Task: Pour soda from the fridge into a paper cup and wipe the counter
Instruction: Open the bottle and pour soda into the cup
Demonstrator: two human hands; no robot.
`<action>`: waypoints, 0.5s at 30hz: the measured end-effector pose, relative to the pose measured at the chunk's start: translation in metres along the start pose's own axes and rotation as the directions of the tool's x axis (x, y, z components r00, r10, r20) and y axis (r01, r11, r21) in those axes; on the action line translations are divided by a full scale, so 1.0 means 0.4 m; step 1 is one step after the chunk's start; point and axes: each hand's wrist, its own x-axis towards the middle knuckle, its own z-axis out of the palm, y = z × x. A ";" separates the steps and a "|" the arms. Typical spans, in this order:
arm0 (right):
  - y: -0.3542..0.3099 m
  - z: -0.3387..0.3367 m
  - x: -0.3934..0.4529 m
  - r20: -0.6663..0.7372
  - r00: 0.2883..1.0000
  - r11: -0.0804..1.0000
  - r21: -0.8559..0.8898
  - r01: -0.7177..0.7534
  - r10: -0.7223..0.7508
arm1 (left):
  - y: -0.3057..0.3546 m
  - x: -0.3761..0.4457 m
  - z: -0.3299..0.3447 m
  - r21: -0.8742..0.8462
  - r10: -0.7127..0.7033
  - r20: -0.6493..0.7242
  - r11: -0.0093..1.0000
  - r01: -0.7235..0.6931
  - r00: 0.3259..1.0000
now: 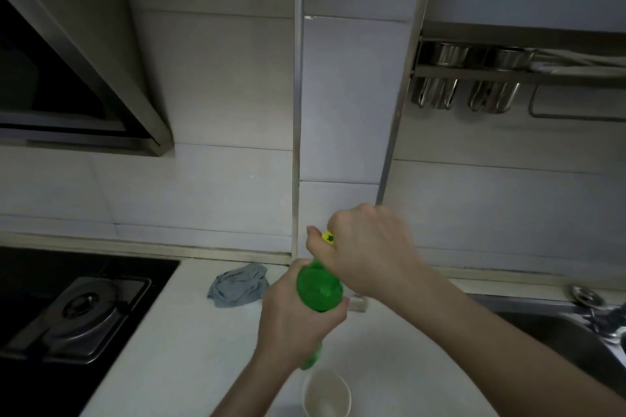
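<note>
A green soda bottle is held above the white counter, its top pointing away from me. My left hand is wrapped around the bottle's body. My right hand is closed over the bottle's neck, with the yellow cap showing between its fingers. A white paper cup stands upright on the counter just below the bottle, near the bottom edge of the view. A crumpled grey cloth lies on the counter by the back wall, left of the bottle.
A black gas hob with a steel burner cover lies at the left under a range hood. A steel sink with a tap is at the right. A wall rack with steel holders hangs above it.
</note>
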 end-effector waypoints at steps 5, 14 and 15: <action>0.055 -0.020 0.015 0.134 0.912 0.916 0.168 0.364 -0.387 | -0.001 0.053 -0.071 -0.124 0.073 0.436 0.992 -0.020 0.897; 0.046 -0.018 0.014 0.222 0.926 0.931 0.275 0.241 -0.306 | -0.034 0.063 -0.033 -0.068 0.022 0.241 0.998 -0.005 0.970; 0.037 -0.006 0.015 0.179 0.940 0.945 0.212 0.251 -0.290 | -0.038 0.064 -0.031 -0.064 0.017 0.230 0.998 -0.002 0.973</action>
